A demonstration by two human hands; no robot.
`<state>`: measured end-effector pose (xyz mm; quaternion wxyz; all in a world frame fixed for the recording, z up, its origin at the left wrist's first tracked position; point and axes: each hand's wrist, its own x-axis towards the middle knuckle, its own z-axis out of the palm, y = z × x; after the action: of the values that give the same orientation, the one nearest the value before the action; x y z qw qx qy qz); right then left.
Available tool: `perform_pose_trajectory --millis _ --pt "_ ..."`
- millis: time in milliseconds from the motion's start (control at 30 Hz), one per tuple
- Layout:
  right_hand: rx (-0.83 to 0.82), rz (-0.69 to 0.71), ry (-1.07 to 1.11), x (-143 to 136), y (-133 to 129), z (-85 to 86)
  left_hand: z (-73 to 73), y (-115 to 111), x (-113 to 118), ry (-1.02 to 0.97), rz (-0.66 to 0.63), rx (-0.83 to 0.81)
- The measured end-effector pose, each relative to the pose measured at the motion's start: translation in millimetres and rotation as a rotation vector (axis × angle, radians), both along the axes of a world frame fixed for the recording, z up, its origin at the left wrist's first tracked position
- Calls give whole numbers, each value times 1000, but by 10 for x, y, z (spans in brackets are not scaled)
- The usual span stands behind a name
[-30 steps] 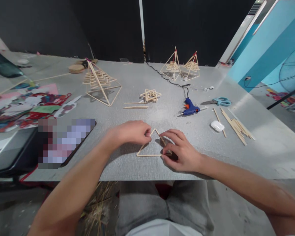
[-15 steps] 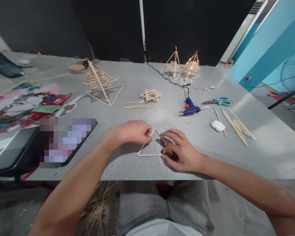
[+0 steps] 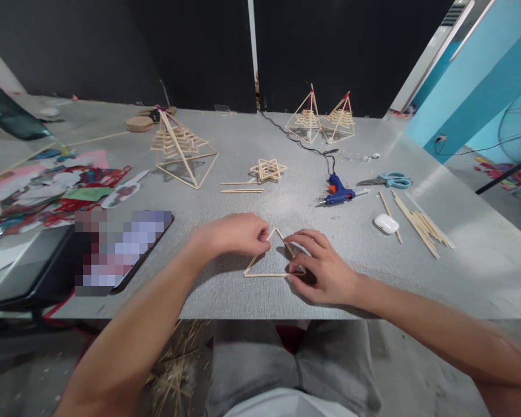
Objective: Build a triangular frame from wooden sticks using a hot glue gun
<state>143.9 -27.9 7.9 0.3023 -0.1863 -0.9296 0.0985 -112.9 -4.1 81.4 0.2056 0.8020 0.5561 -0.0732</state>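
Note:
A triangle of thin wooden sticks (image 3: 267,275) lies flat on the grey table near its front edge. My left hand (image 3: 243,233) pinches its left side close to the top corner, fingers curled. On the other side, my right hand (image 3: 319,263) has its fingers bent round the right side and the lower right corner, which it partly hides. Beyond my hands lie a few loose sticks (image 3: 242,190) and a small star-shaped stick frame (image 3: 268,169).
Behind stand stick pyramids, one at left (image 3: 182,147) and two at back (image 3: 308,119). To the right are a blue glue gun (image 3: 339,192), scissors (image 3: 397,180), a white case (image 3: 386,223) and a stick bundle (image 3: 421,223). A phone (image 3: 130,249) and paper scraps (image 3: 69,185) lie left.
Both hands keep their hold on the triangle, with hardly any movement. The whole view has shifted very slightly. The lights on the back right pyramid no longer glow.

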Motion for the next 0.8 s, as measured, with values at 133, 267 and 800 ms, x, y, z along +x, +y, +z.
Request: perform_pose_trajectory --millis 133,267,800 --pt "-3 13 17 -6 3 7 -19 6 -16 -22 8 12" --pt "-82 17 150 5 35 70 -35 38 -26 -57 49 65" --pt "-309 -228 428 166 350 3 -206 290 -103 -153 272 531"
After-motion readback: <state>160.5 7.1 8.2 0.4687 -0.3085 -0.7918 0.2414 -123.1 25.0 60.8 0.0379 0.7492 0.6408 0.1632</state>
